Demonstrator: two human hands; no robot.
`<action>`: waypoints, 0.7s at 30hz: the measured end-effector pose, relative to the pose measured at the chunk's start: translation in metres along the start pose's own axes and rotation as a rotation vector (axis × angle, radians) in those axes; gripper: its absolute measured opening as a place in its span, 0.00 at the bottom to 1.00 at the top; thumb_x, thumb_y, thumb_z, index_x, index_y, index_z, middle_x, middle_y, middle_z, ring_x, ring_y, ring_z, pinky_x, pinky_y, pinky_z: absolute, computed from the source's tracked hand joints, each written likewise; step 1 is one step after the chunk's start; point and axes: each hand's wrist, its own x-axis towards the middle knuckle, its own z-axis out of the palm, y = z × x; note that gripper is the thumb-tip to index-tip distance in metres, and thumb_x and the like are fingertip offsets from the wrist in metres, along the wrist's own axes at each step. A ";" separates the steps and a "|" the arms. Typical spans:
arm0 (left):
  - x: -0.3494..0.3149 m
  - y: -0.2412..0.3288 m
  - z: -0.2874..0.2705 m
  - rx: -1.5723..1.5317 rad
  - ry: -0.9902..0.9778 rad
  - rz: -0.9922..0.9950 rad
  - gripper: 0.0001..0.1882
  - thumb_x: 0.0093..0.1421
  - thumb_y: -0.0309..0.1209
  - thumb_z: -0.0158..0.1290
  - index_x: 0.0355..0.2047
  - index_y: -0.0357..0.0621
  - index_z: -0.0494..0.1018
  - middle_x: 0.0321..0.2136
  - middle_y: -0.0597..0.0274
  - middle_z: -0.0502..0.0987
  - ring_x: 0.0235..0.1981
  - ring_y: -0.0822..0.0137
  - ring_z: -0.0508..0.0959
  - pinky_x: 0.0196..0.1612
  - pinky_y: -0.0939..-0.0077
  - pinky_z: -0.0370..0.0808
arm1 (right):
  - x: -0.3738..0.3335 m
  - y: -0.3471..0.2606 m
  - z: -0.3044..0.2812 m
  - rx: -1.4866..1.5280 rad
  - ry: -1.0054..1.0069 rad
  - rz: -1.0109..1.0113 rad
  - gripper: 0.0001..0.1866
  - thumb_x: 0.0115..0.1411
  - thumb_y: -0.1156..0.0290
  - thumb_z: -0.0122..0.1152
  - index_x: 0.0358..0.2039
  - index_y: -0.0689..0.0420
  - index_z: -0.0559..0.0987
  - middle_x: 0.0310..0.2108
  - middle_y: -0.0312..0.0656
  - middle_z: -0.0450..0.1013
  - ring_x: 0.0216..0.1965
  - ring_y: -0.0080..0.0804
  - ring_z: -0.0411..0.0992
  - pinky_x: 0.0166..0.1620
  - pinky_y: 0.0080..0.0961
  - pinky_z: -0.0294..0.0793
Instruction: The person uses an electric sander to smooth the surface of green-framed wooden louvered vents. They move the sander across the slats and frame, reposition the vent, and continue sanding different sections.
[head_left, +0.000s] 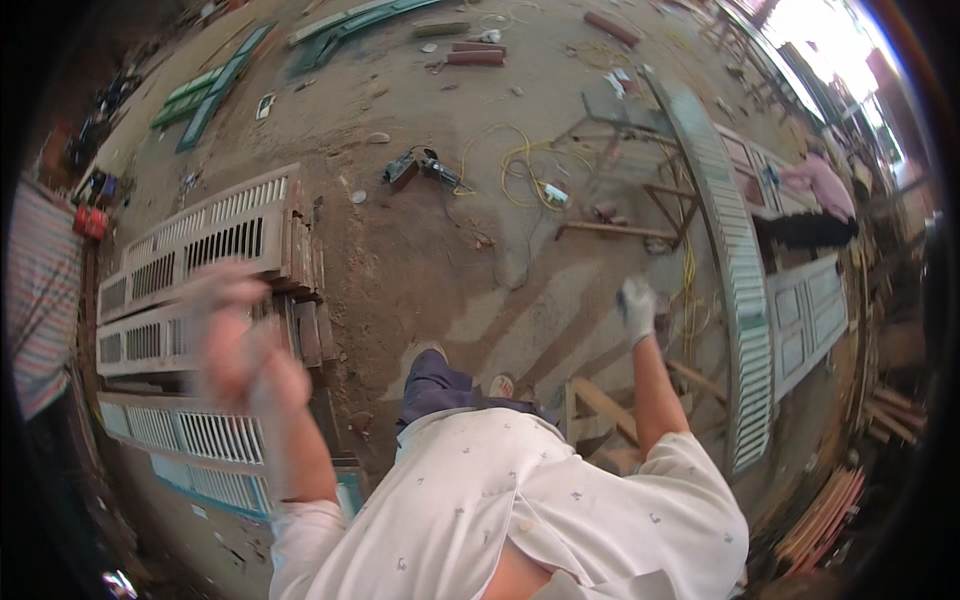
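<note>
My left hand is smeared by motion in front of the stacked louvred shutters on the left. Its fingers cannot be made out, and nothing nameable shows in it. My right hand, in a whitish glove with a dark patch at the fingers, is held out to the right over the ground. No object is visible in it, but its fingers are too unclear to tell open from closed. Nearest to it is a long grey-green louvred panel, with a wooden trestle farther ahead.
Power tools and a yellow cable lie on the dirt ahead. Green frames lie at the far left. A person in pink bends over a panel at the right. Wooden supports stand by my right leg.
</note>
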 end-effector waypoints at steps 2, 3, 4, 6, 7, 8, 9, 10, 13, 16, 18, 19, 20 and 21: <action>0.061 0.018 -0.030 0.086 0.026 0.365 0.11 0.75 0.33 0.57 0.47 0.35 0.79 0.38 0.58 0.79 0.41 0.64 0.78 0.50 0.66 0.76 | 0.074 -0.224 0.044 0.372 0.002 -0.369 0.15 0.73 0.63 0.65 0.43 0.65 0.85 0.40 0.47 0.85 0.41 0.37 0.82 0.46 0.36 0.79; 0.083 0.014 -0.037 0.100 0.010 0.515 0.11 0.75 0.33 0.57 0.47 0.35 0.79 0.38 0.58 0.79 0.42 0.63 0.78 0.50 0.65 0.76 | 0.081 -0.311 0.047 0.438 0.007 -0.583 0.15 0.73 0.63 0.65 0.44 0.65 0.85 0.40 0.47 0.84 0.41 0.37 0.82 0.46 0.36 0.79; 0.101 0.009 -0.040 0.121 -0.015 0.623 0.12 0.75 0.33 0.57 0.46 0.36 0.79 0.38 0.58 0.79 0.42 0.63 0.78 0.50 0.65 0.76 | 0.080 -0.384 0.053 0.496 0.004 -0.805 0.15 0.72 0.63 0.65 0.44 0.65 0.85 0.41 0.47 0.84 0.41 0.36 0.82 0.46 0.35 0.79; 0.137 -0.031 -0.030 0.065 -0.032 0.753 0.12 0.75 0.34 0.56 0.46 0.36 0.79 0.38 0.57 0.79 0.42 0.62 0.78 0.50 0.64 0.76 | 0.064 -0.497 0.039 0.499 0.001 -1.266 0.15 0.72 0.64 0.65 0.45 0.65 0.85 0.41 0.46 0.84 0.41 0.36 0.82 0.47 0.35 0.79; 0.152 -0.050 -0.024 0.061 -0.045 0.782 0.13 0.75 0.35 0.56 0.46 0.36 0.79 0.39 0.57 0.79 0.42 0.62 0.79 0.50 0.64 0.76 | 0.058 -0.532 0.045 0.516 -0.047 -1.447 0.15 0.72 0.64 0.65 0.46 0.65 0.85 0.41 0.46 0.84 0.42 0.36 0.82 0.47 0.35 0.79; 0.169 -0.069 -0.021 0.058 -0.054 0.804 0.13 0.75 0.35 0.56 0.46 0.36 0.79 0.39 0.56 0.79 0.42 0.62 0.79 0.50 0.64 0.76 | 0.057 -0.561 0.056 0.520 -0.087 -1.583 0.15 0.72 0.64 0.65 0.46 0.65 0.85 0.41 0.46 0.84 0.42 0.35 0.81 0.47 0.35 0.79; 0.185 -0.087 -0.019 0.066 -0.069 0.813 0.13 0.74 0.36 0.56 0.46 0.36 0.79 0.39 0.56 0.79 0.42 0.61 0.79 0.50 0.63 0.76 | 0.058 -0.583 0.072 0.531 -0.130 -1.664 0.15 0.72 0.64 0.65 0.47 0.65 0.84 0.42 0.46 0.84 0.42 0.35 0.81 0.47 0.34 0.79; 0.200 -0.105 -0.019 0.071 -0.090 0.815 0.14 0.74 0.36 0.55 0.46 0.36 0.79 0.39 0.56 0.80 0.42 0.61 0.79 0.50 0.63 0.77 | 0.064 -0.599 0.089 0.533 -0.153 -1.702 0.15 0.72 0.65 0.65 0.47 0.65 0.84 0.42 0.45 0.84 0.42 0.35 0.81 0.48 0.34 0.79; 0.241 -0.158 -0.022 0.121 -0.104 0.805 0.15 0.74 0.37 0.55 0.46 0.36 0.79 0.40 0.55 0.80 0.43 0.60 0.79 0.50 0.62 0.77 | 0.098 -0.640 0.136 0.522 -0.202 -1.732 0.15 0.72 0.65 0.65 0.49 0.65 0.84 0.42 0.45 0.84 0.43 0.34 0.81 0.48 0.33 0.79; 0.279 -0.213 -0.025 0.181 -0.109 0.787 0.16 0.74 0.39 0.54 0.46 0.36 0.79 0.40 0.54 0.80 0.43 0.59 0.79 0.50 0.61 0.77 | 0.139 -0.670 0.175 0.497 -0.198 -1.723 0.15 0.72 0.66 0.65 0.51 0.65 0.84 0.43 0.44 0.83 0.43 0.33 0.81 0.49 0.33 0.79; 0.295 -0.250 -0.026 0.243 -0.121 0.759 0.16 0.74 0.39 0.54 0.46 0.37 0.79 0.41 0.53 0.80 0.43 0.58 0.80 0.50 0.60 0.77 | 0.170 -0.684 0.203 0.491 -0.191 -1.743 0.16 0.72 0.67 0.65 0.52 0.65 0.83 0.43 0.44 0.83 0.43 0.32 0.81 0.50 0.32 0.79; 0.303 -0.268 -0.025 0.282 -0.136 0.747 0.17 0.74 0.40 0.54 0.46 0.37 0.80 0.41 0.53 0.80 0.43 0.58 0.80 0.50 0.60 0.77 | 0.184 -0.688 0.216 0.505 -0.198 -1.752 0.16 0.72 0.67 0.65 0.52 0.65 0.83 0.44 0.43 0.83 0.44 0.32 0.81 0.50 0.32 0.79; 0.309 -0.285 -0.022 0.296 -0.153 0.726 0.17 0.74 0.40 0.54 0.46 0.37 0.80 0.41 0.53 0.81 0.44 0.58 0.80 0.50 0.60 0.77 | 0.197 -0.691 0.226 0.505 -0.201 -1.743 0.16 0.72 0.67 0.65 0.53 0.65 0.83 0.44 0.43 0.83 0.44 0.32 0.80 0.50 0.32 0.79; 0.319 -0.304 -0.019 0.321 -0.153 0.730 0.17 0.74 0.41 0.53 0.46 0.37 0.80 0.41 0.52 0.81 0.44 0.57 0.80 0.50 0.59 0.77 | 0.215 -0.698 0.240 0.513 -0.188 -1.752 0.16 0.72 0.67 0.65 0.53 0.65 0.83 0.44 0.43 0.83 0.44 0.32 0.80 0.50 0.32 0.79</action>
